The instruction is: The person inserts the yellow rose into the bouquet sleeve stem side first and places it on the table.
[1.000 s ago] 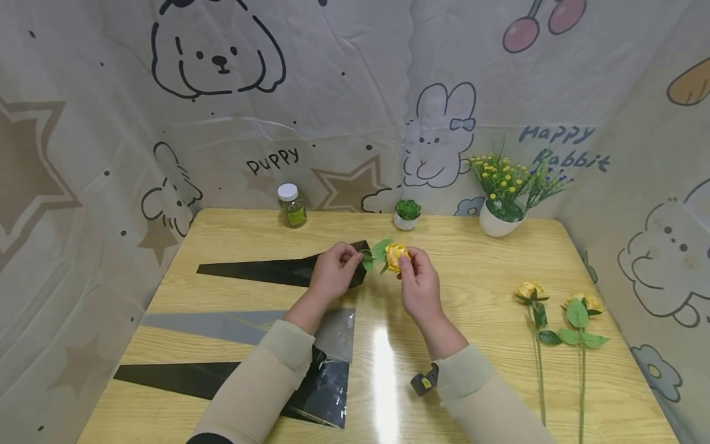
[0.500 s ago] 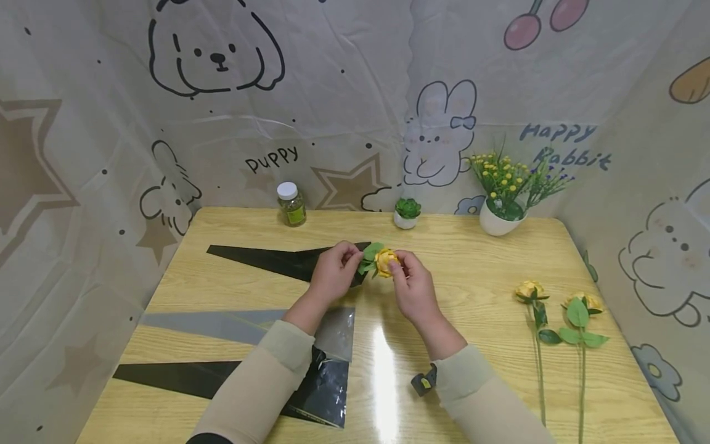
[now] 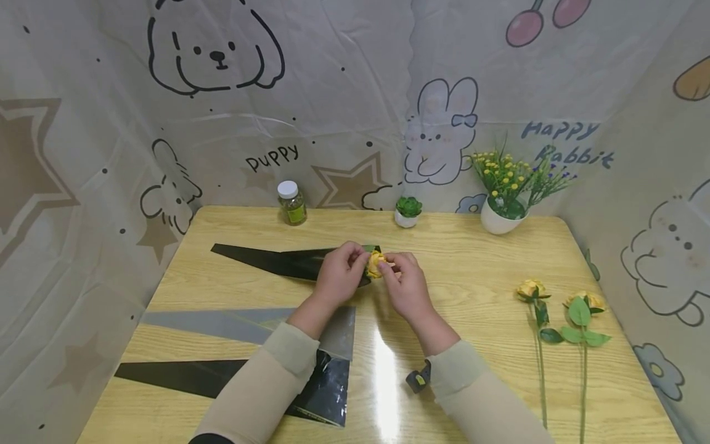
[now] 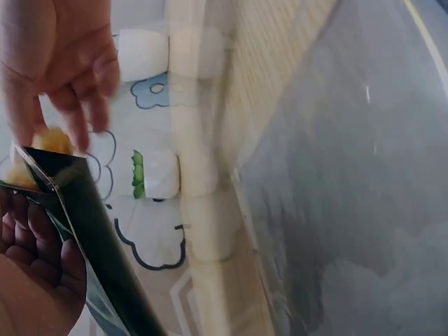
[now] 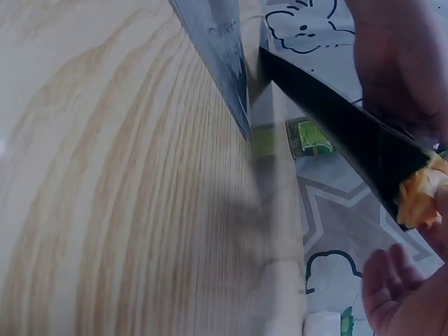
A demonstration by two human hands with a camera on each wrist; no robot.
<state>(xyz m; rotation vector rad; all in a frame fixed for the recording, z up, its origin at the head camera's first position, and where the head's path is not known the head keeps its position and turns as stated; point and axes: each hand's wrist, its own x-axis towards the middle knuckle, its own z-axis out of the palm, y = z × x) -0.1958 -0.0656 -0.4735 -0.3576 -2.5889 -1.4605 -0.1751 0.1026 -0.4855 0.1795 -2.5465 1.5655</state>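
Observation:
My left hand (image 3: 338,274) grips a long black flower sleeve (image 3: 277,261) near its wide mouth; the narrow end points left. At that mouth sits the yellow head of an artificial rose (image 3: 375,264), which my right hand (image 3: 409,287) pinches with thumb and fingers. The rose's stem is hidden inside the sleeve, and a bit of green leaf shows at the top edge. In the right wrist view, the rose (image 5: 418,196) fills the open end of the black sleeve (image 5: 343,129). The left wrist view shows the left hand (image 4: 38,280) under the sleeve's mouth.
A grey sleeve (image 3: 211,324) and another black sleeve (image 3: 172,377) lie front left. Two more yellow roses (image 3: 530,290) lie at the right. Along the back stand a white-capped jar (image 3: 292,206), a small succulent (image 3: 407,209) and a potted flower plant (image 3: 501,216). A patterned cloth hangs behind.
My right hand has moved left with the rose, whose leaves and stem have slid into the black sleeve up to the bloom. The sleeve's narrow end has swung toward the back.

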